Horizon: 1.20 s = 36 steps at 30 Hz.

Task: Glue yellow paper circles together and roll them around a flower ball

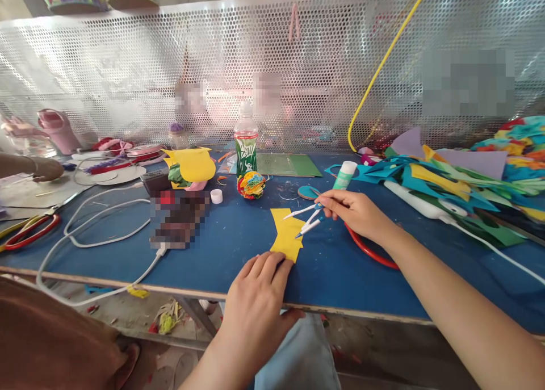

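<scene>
A yellow felt piece (288, 234) lies on the blue table (238, 248) near the front edge. My left hand (255, 305) rests with its fingers stretched flat on the piece's near end. My right hand (356, 211) grips small white-bladed scissors (304, 219), whose open blades meet the felt's right edge. A red ring (369, 250) lies partly under my right wrist.
A drink bottle (246, 141), a multicoloured ball (251, 184), a glue bottle (344, 175) and a white cap (216, 196) stand behind. Coloured felt scraps (447, 177) pile at right. White cables (97, 225) and red-handled scissors (29, 231) lie left. Another person's hand (42, 168) is at far left.
</scene>
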Each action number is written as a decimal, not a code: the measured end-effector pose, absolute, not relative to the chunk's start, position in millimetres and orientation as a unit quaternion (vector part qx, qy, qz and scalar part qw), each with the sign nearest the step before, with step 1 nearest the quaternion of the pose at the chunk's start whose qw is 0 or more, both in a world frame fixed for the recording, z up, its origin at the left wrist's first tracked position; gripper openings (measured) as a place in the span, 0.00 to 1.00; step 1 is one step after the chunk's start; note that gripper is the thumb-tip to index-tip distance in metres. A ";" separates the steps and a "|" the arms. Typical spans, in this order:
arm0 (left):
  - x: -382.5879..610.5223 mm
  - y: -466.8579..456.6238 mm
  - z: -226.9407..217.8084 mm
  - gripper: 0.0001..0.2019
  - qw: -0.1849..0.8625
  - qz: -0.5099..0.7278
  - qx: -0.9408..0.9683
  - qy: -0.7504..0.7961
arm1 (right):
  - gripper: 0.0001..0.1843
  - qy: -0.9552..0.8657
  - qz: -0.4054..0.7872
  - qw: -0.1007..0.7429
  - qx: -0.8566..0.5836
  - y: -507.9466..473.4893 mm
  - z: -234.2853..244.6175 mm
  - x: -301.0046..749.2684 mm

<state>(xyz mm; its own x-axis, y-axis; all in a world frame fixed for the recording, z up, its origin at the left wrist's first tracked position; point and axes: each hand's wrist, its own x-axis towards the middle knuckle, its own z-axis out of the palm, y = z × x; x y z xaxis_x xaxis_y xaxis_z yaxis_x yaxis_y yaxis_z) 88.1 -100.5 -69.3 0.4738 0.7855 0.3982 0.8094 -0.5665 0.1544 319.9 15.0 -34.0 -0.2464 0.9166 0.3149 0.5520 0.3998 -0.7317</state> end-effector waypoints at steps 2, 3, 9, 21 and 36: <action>88.0 -100.3 -69.6 0.31 0.022 -0.218 -0.859 -0.463 | 0.19 -0.742 0.228 0.378 -0.505 18.5 -34.5 324.8; 87.9 -100.3 -69.6 0.31 0.021 -0.218 -0.859 -0.463 | 0.19 -0.738 0.221 0.383 -0.510 20.0 -34.8 326.4; 87.1 -101.1 -68.5 0.31 0.020 -0.217 -0.860 -0.461 | 0.19 -0.721 0.204 0.423 -0.509 26.3 -40.2 326.2; 86.6 -100.8 -68.8 0.31 0.029 -0.212 -0.862 -0.460 | 0.17 -0.730 0.308 0.402 -0.459 11.0 -31.2 311.0; 87.3 -100.7 -66.0 0.30 0.022 -0.206 -0.862 -0.462 | 0.18 -0.723 0.302 0.414 -0.463 9.2 -33.3 306.0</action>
<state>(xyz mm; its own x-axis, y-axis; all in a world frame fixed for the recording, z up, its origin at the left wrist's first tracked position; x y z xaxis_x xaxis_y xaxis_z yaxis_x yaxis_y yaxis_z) 87.3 -100.7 -66.0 0.4888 0.7873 0.3758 0.8057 -0.5726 0.1518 306.0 9.2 -33.3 -0.2279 0.9199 0.3191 0.4206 0.3886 -0.8198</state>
